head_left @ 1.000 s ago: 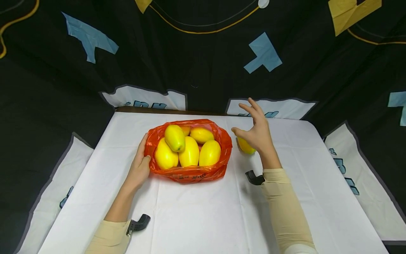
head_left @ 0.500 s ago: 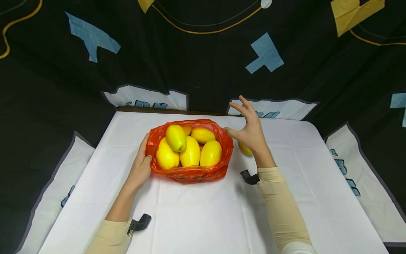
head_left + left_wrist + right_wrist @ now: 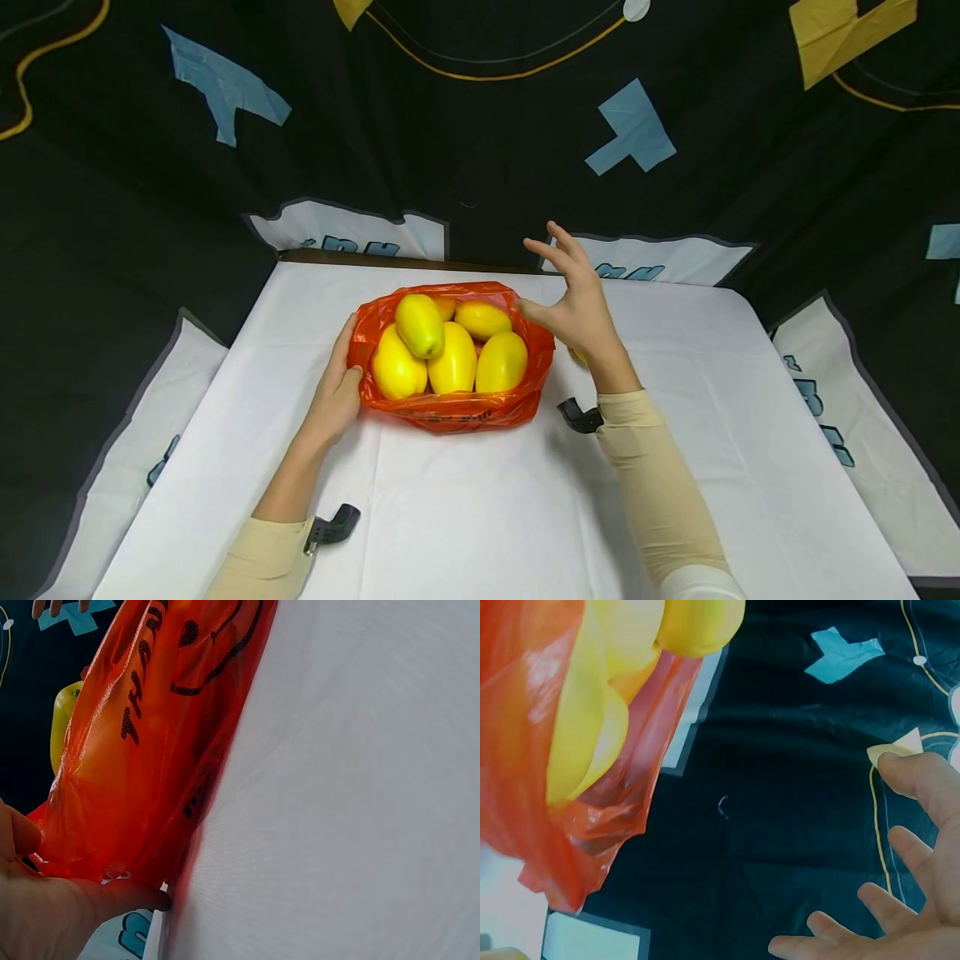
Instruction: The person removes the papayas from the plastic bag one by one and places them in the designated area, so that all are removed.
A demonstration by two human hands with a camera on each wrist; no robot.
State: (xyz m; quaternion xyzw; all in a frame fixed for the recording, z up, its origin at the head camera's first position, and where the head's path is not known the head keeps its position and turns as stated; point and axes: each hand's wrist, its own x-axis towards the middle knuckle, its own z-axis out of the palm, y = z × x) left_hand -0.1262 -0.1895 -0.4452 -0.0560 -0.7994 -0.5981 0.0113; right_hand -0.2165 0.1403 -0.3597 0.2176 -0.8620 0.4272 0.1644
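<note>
A red plastic bag stands open-mouthed on the white table, holding several yellow mangoes. One greener-tipped mango lies on top of the others. My left hand grips the bag's left side, thumb in front and fingers behind; the left wrist view shows the thumb along the bag's lower edge. Above the bag's right side, my right hand is spread, holding nothing; its fingers are apart in the right wrist view. Another mango lies on the table, mostly hidden behind the right wrist.
The white-covered table reaches back to a black cloth backdrop with blue and yellow patches. Black wrist camera mounts stick out from both sleeves.
My right hand has moved left, from over the loose mango toward the bag, staying spread; the loose mango is now more hidden. The left hand keeps its grip on the bag.
</note>
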